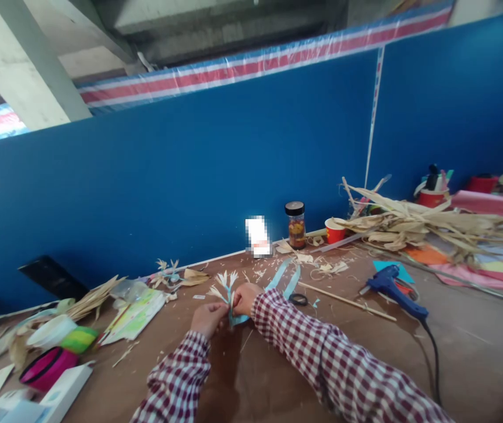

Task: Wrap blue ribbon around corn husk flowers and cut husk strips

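Both hands meet over the brown table around a small bunch of pale dried-husk flowers (226, 282) with light blue wrapping on the stems. My left hand (209, 318) pinches the stems from the left. From the right, my right hand (246, 298) closes its fingers on the same wrapped part; a light blue piece shows just below it. The fingertips are partly hidden. Beyond my right forearm lie light blue strips (293, 279) and dark-handled scissors (298, 299). A similar small flower bunch (166, 273) rests further left.
On the right lie a blue glue gun (396, 291), a thin stick (348, 301) and a heap of dried husks (409, 220). A jar (296, 226) and red paper cup (334, 231) stand by the blue partition (216, 176). Leftward are a magenta container (49, 370) and white box (66, 395).
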Available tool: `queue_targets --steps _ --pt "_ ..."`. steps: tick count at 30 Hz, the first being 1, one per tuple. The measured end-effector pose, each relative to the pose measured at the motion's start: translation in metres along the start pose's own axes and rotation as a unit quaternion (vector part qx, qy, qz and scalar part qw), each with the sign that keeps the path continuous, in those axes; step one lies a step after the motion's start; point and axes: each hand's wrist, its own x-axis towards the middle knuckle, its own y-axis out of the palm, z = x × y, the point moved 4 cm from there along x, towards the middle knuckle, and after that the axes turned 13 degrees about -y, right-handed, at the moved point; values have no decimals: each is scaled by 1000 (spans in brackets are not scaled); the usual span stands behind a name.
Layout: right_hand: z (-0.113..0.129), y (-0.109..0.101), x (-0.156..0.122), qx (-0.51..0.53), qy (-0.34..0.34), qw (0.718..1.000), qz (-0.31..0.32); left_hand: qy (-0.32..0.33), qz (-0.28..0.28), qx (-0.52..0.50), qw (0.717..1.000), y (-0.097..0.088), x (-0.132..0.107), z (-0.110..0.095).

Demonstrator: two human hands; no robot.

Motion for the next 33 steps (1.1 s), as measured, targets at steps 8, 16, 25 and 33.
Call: queue_targets --steps 8,16,25,33 --pt "3 -27 -29 -8 -20 997 -74 8 87 -106 990 11 -20 -24" --pt "-10 -27 -42 -14 -22 992 -125 40 173 -163 971 32 -16 -29" --pt "-13 -20 -43 -26 -43 986 -156 28 182 -166 969 33 -20 -23" --pt "-11 -14 -44 -9 -50 986 -157 51 186 -159 968 28 -25 -26"
